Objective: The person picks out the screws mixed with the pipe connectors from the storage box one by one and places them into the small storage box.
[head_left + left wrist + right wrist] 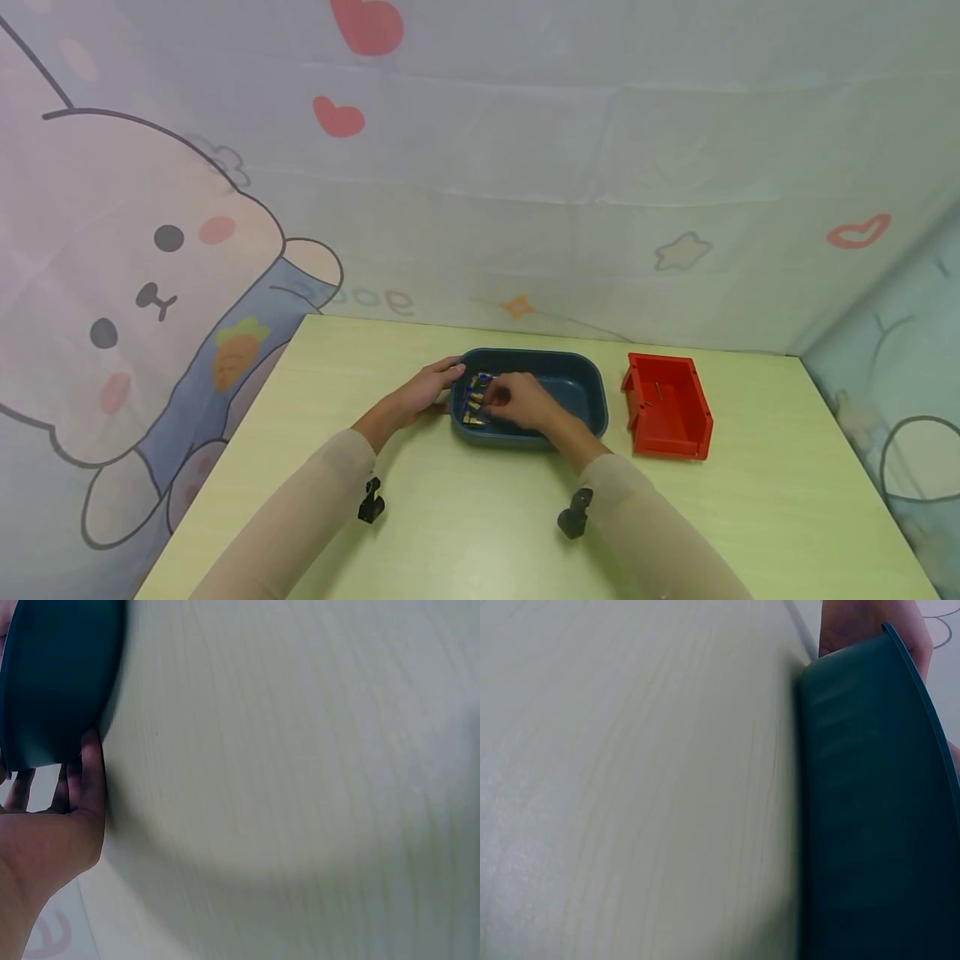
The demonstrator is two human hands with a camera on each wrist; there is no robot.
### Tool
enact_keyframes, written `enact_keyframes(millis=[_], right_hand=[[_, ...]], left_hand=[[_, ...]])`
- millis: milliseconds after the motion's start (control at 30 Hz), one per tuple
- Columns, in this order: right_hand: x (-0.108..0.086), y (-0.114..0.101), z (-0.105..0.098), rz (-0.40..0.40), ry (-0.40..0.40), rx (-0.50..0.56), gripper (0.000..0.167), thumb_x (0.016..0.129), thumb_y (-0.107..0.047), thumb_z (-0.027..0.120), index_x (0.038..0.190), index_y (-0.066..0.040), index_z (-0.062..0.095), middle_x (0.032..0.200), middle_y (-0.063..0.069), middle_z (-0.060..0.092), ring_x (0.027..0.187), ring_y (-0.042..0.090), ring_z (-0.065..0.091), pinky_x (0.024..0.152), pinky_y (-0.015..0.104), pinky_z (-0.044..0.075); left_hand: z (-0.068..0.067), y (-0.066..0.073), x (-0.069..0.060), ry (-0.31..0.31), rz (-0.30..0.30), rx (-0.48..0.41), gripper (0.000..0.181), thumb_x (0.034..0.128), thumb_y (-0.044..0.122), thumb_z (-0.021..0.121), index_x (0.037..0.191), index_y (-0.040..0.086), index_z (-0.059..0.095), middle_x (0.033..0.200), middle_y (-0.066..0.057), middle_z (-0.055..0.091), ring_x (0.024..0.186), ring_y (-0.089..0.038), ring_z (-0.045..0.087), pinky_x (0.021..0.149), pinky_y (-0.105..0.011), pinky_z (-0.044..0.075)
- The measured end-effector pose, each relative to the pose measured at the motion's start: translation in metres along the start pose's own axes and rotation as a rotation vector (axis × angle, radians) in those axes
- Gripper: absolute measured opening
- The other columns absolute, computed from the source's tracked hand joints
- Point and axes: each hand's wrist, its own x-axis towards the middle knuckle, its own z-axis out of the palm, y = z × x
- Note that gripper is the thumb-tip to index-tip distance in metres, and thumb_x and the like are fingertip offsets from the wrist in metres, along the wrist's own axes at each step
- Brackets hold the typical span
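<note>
The left hand (426, 386) steadies the blue tub (566, 392) at its left end on the surface (465, 517), a fingertip at the rim and other fingers parted along the outside wall, so it has light hold of the tub. That looks a sound brace: keep the pressure gentle, since squeezing harder could tip or slide a light tub.

The right hand (523, 402) reaches inside, its fingers bent and tips close together over the small brass-and-blue fittings (475, 406), which lie in a cluster at the tub's left end. Whether it pinches one, I cannot tell.

Working here calls for fingertips rather than the whole hand: take one fitting by its sides and lift it straight up, so its neighbours stay put. Mind the red bin (667, 437) just right of the tub; a sweeping right forearm could knock it.
</note>
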Motion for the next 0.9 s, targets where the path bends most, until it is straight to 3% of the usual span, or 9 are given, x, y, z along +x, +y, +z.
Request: enact_keyframes(millis=[333,900], right_hand=[[-0.0009,0.0022,0.0011,0.044,-0.048,0.019,0.005,0.092,-0.008,0.082,0.092,-0.008,0.078,0.085,-0.002,0.071,0.077,0.007,0.062,0.074,0.025,0.055],[-0.0011,0.0057,0.0048,0.011,-0.064,-0.018,0.01,0.089,-0.011,0.085,0.087,-0.011,0.076,0.083,-0.004,0.071,0.077,0.006,0.063,0.074,0.027,0.056]], left_hand=[[0.0001,-0.001,0.0007,0.002,0.006,-0.002,0.057,0.1146,0.041,0.047,0.166,0.02,0.037,0.163,-0.012,0.045,0.154,-0.034,0.035,0.103,-0.048,0.054],[0.0009,0.0016,-0.0015,-0.003,0.009,-0.01,0.056,0.1149,0.041,0.046,0.166,0.02,0.036,0.162,-0.012,0.045,0.154,-0.033,0.035,0.107,-0.051,0.051]])
